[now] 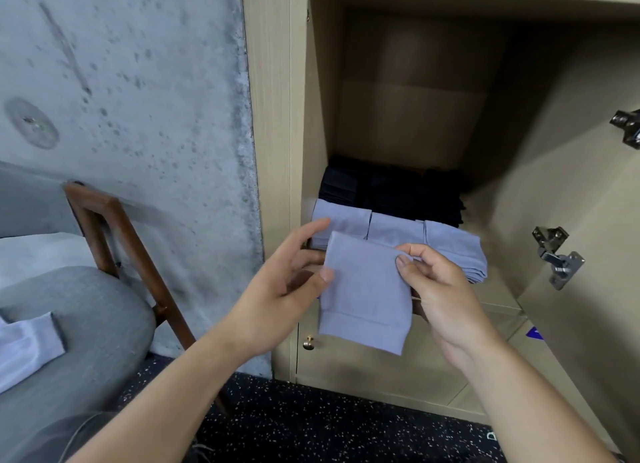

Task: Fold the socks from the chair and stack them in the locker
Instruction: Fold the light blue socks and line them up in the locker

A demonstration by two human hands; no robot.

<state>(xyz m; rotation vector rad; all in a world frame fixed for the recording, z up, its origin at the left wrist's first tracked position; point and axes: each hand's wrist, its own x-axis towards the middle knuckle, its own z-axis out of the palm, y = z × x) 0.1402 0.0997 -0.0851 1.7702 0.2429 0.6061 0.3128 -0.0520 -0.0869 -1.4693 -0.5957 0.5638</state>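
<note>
Folded grey sock held up at the open locker — right hand pinches its top corner, left hand thumb steadies the edge, fingers loosely spread.

Folded sock: between the two hands, left hand at its left edge, right hand pinching its upper right corner.
Locker: open, just behind both hands.
Stacked socks: in the locker, directly beyond the hands.
Rear stacks: behind those.
Hinges: right of the right hand.
Chair: left of the left hand.
Loose sock: on the chair seat.
</note>
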